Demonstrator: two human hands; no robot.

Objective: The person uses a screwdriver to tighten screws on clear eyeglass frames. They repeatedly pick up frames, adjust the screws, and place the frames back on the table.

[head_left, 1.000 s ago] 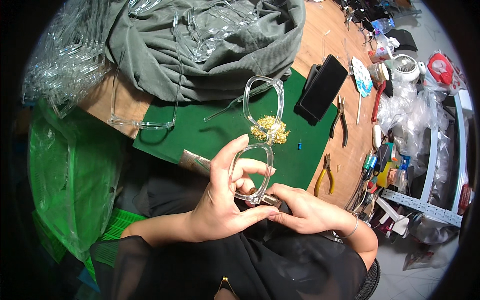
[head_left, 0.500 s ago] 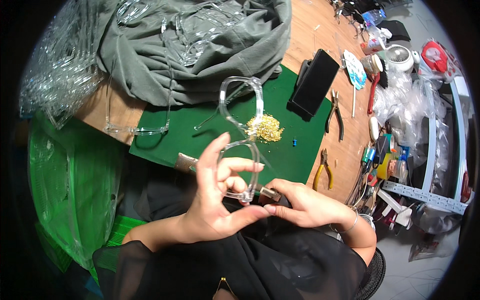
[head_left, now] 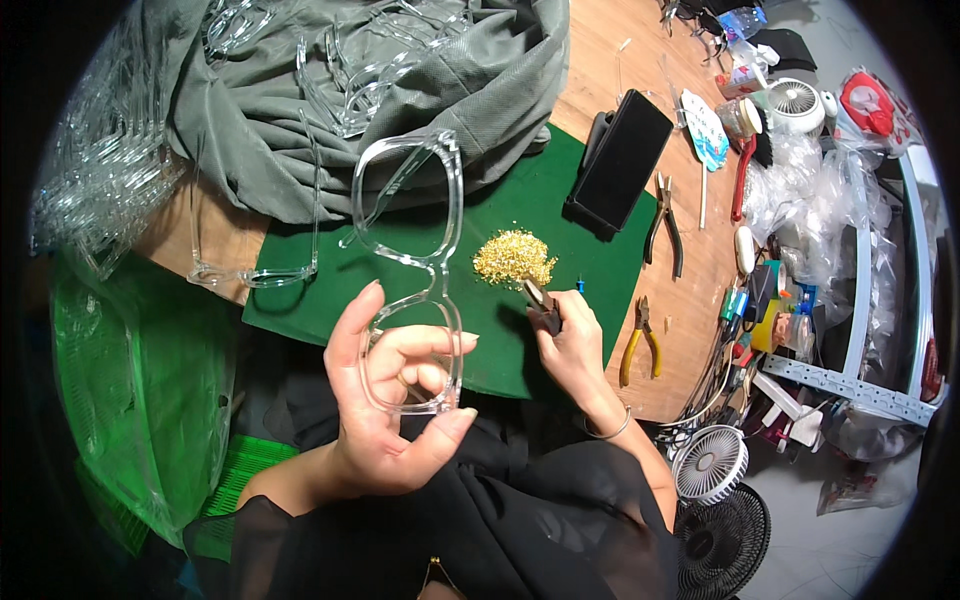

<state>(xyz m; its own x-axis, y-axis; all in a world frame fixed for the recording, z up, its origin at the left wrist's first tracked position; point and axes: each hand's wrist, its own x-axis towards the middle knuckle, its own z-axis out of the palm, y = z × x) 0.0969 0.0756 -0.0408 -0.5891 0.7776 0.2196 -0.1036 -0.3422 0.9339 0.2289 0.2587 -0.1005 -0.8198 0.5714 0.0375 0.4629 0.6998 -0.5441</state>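
Note:
My left hand [head_left: 400,400] holds a clear plastic eyeglass frame [head_left: 362,210] upright, its fingers passing through and around the lower rim and its thumb at the bottom corner. The frame has no lenses that I can make out. My right hand [head_left: 572,345] is closed around a small metal tool that looks like pliers [head_left: 540,298], most of it hidden in the palm. Its tip is at the near edge of a pile of tiny gold-coloured pieces [head_left: 512,256] on the green mat [head_left: 490,345]. A blue push pin [head_left: 580,286] stands just beyond the right hand.
Another clear frame [head_left: 255,278] lies at the mat's left edge. Grey cloth [head_left: 250,170] bears several more, beside a heap of clear frames [head_left: 110,190]. A black phone [head_left: 625,160], dark-handled pliers [head_left: 664,225] and yellow-handled cutters [head_left: 640,345] lie to the right.
My right hand has moved from beside the left hand up to the gold pile, carrying the tool. My left hand and the eyeglass frame have shifted left.

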